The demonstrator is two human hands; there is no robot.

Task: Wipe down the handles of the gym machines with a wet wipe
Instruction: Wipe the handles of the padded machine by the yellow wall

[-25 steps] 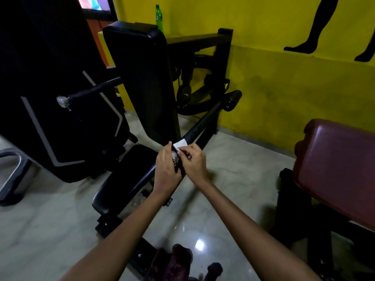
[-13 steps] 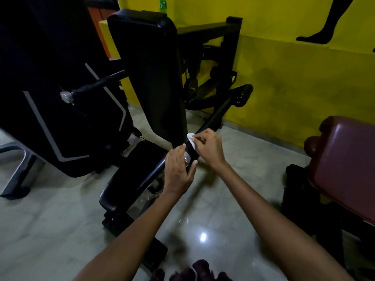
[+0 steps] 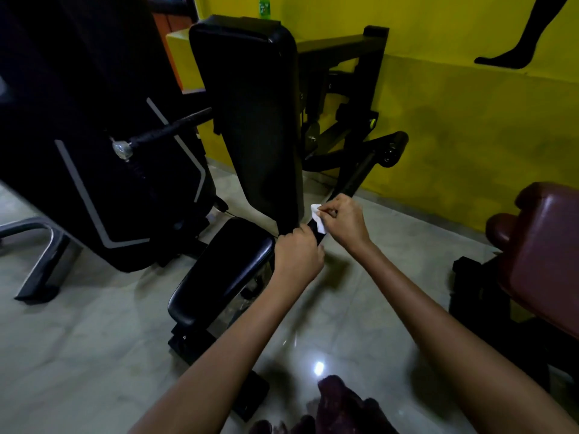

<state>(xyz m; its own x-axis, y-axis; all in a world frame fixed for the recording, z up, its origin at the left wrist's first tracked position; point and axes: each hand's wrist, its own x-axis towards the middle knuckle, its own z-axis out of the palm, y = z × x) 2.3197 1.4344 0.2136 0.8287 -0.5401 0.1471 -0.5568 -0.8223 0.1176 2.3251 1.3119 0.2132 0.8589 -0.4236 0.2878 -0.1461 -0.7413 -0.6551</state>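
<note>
A black handle bar (image 3: pixel 357 177) of the seated gym machine runs from the yellow wall down toward me. My left hand (image 3: pixel 297 255) is closed around the bar's near end. Just above it, my right hand (image 3: pixel 343 222) presses a white wet wipe (image 3: pixel 316 214) around the bar; only the wipe's edges show past my fingers. A second handle (image 3: pixel 163 133) with a chrome end cap sticks out on the left of the black backrest (image 3: pixel 250 120).
The machine's black seat pad (image 3: pixel 219 270) lies below my left hand. A large black shroud (image 3: pixel 94 136) and a grey frame leg (image 3: pixel 37 245) stand at left. A maroon padded bench (image 3: pixel 542 255) is at right. A green bottle (image 3: pixel 264 6) sits on the ledge.
My right hand has slid the wipe further up the bar, away from my left hand, which has closed more firmly around the bar's end.
</note>
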